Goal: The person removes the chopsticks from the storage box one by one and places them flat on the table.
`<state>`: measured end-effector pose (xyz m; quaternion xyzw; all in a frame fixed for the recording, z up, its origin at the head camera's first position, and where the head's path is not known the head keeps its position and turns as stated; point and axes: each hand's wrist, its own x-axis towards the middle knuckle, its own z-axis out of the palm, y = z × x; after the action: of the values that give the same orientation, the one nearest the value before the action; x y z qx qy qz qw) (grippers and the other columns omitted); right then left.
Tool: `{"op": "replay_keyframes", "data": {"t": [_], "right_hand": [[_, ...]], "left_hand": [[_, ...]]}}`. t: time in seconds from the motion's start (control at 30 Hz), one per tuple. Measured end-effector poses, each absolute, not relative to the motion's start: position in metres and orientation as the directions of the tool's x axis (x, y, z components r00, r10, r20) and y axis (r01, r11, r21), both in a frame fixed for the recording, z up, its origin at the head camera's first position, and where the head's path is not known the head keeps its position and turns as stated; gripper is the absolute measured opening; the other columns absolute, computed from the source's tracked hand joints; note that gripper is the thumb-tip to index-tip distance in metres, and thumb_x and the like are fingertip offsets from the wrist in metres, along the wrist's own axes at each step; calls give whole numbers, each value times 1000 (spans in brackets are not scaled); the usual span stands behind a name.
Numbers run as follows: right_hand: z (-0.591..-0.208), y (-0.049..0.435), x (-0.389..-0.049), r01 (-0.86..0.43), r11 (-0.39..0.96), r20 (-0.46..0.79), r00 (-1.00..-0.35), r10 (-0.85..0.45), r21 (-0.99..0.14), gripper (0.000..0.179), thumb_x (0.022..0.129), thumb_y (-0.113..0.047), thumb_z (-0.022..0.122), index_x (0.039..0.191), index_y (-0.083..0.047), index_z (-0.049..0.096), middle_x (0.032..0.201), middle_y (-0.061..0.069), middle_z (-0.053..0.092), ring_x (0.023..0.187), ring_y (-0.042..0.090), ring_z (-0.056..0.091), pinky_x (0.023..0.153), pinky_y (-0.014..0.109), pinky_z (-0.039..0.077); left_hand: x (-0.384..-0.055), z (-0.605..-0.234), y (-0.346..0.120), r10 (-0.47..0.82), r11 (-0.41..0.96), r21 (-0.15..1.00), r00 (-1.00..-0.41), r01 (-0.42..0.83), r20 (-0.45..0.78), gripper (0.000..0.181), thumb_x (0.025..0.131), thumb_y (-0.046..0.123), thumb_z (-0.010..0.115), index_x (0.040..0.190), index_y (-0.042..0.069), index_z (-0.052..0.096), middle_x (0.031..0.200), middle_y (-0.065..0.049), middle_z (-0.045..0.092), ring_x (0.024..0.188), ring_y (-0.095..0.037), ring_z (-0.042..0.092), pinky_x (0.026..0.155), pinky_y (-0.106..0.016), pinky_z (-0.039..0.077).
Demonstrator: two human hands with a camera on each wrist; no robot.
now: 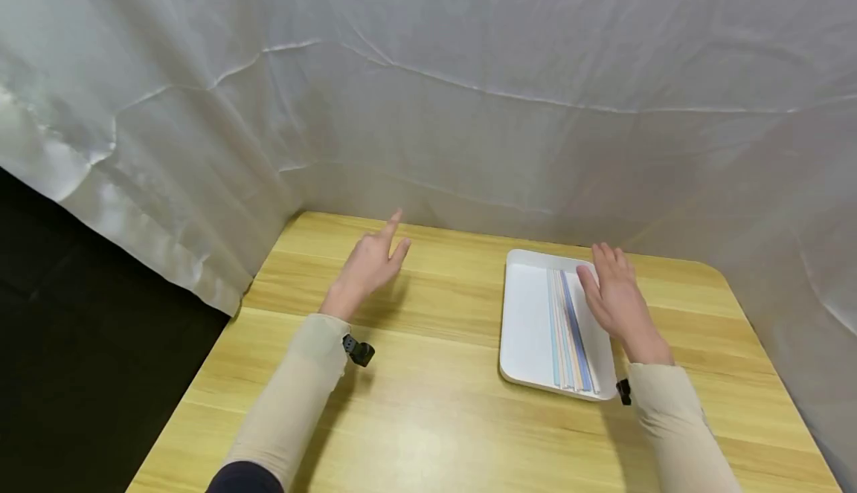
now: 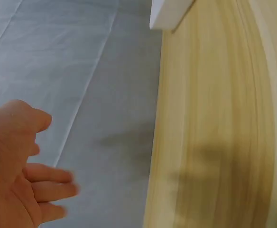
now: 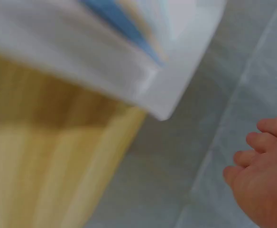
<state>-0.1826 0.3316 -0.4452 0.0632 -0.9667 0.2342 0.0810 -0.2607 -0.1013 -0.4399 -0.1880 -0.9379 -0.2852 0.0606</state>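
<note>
A white rectangular tray (image 1: 525,322) lies on the right part of the table. Several thin straw-like sticks (image 1: 569,329) in pale blue, pink, orange and darker blue lie lengthwise in it. My right hand (image 1: 619,296) hovers over the tray's right edge with its fingers extended and holds nothing. Off to the left, my left hand (image 1: 368,262) is held above the table, index finger and thumb spread, also without anything in it. In the left wrist view the fingers of the left hand (image 2: 20,175) look loosely bent. Part of the right hand (image 3: 266,166) shows in the right wrist view.
The wooden table (image 1: 428,404) carries the tray. A pale curtain (image 1: 469,143) hangs along its back and sides. Dark floor (image 1: 80,329) shows beyond the left edge. Each sleeve has a small black camera (image 1: 360,352) at the wrist.
</note>
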Motion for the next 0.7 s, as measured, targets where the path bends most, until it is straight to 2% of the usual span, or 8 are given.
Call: {"op": "replay_keyframes", "data": {"t": [0.07,0.1,0.17,0.23,0.3,0.4,0.57,0.7], "right_hand": [[-454,338,-179,-167,889,201,-976,-87,-427,67,116,-37,33,162,11,21,166,40,21,157,58,12,132,69,6],[-458,341,-177,-167,891,201,-976,-87,-421,66,116,-35,33,161,12,22,165,41,23,157,58,14,132,69,8],[-465,346,-174,-160,896,191,-978,-86,-415,65,116,-33,33,161,13,24,164,41,24,157,58,15,131,70,9],[-471,349,-172,-153,898,175,-981,-87,-412,64,116,-32,33,160,14,26,164,42,23,157,58,14,130,72,10],[-476,351,-170,-133,899,141,-987,-80,-418,64,116,-34,30,159,14,26,165,42,20,157,58,11,129,73,10],[-484,353,-169,-107,898,93,-993,-74,-426,65,116,-35,28,160,13,26,166,42,17,157,60,9,128,75,9],[-495,353,-167,-105,893,60,-994,-87,-437,64,116,-35,28,160,12,26,166,42,16,154,64,9,127,76,9],[-502,350,-165,-109,896,60,-994,-92,-431,64,116,-35,28,161,11,25,167,41,17,153,65,11,127,76,11]], "left_hand": [[-259,-443,-95,314,751,529,-918,395,241,58,113,35,47,162,5,38,99,-25,76,74,-33,71,83,-48,65],[-258,-444,-91,308,743,543,-920,392,243,55,113,33,47,159,5,44,101,-22,78,68,-30,69,74,-45,64],[-256,-447,-85,289,725,572,-924,382,251,48,112,31,49,151,5,56,112,-18,79,78,-27,76,79,-44,66],[-253,-450,-78,272,712,599,-930,368,248,45,111,31,50,145,6,62,110,-14,80,89,-26,79,81,-44,67],[-250,-453,-71,259,686,636,-935,354,241,43,110,30,51,142,6,65,109,-14,81,91,-27,79,83,-44,67],[-245,-456,-59,241,638,700,-947,319,212,40,110,29,53,139,6,67,108,-13,81,87,-23,77,80,-40,66],[-235,-460,-37,228,526,819,-966,228,122,37,109,27,55,138,8,69,108,-12,80,67,-16,64,67,-31,58],[-226,-460,-20,241,456,868,-966,196,91,36,108,27,56,136,10,71,113,-11,79,80,-16,68,70,-28,56]]}}
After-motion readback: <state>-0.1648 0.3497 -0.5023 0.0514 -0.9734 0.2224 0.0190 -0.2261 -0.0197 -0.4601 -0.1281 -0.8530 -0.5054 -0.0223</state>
